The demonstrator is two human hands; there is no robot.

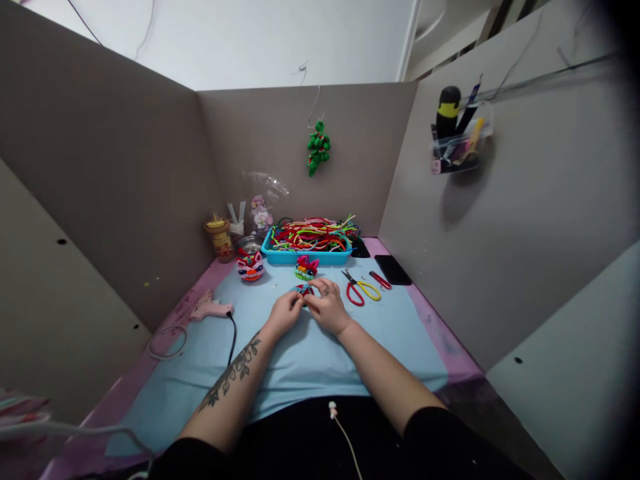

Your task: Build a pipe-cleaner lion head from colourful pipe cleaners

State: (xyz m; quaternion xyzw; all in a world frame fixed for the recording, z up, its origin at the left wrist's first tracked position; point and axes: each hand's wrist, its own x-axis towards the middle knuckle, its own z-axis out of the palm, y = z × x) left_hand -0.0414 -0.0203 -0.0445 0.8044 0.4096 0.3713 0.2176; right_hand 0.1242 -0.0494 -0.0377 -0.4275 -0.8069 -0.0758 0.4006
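Observation:
At the middle of the cloth, my left hand [287, 312] and my right hand [327, 306] are closed on a small red-and-blue pipe-cleaner piece [303, 289]. Fingers of both hands hide much of it, so its full shape cannot be made out. Just beyond it sits a red, green and orange pipe-cleaner figure [306, 268]. Farther left stands a similar lion-like head [250, 267] in red, pink and orange. Scissors [361, 289] with one red and one yellow handle lie to the right of my right hand, blades slightly apart.
A blue tray [305, 257] heaped with coloured pipe cleaners [315, 235] stands at the back. On the left lies a pink glue gun [211, 307] with its cord. A red cutter [381, 280] and a black phone [393, 270] lie right. Grey partitions [300, 153] enclose the table.

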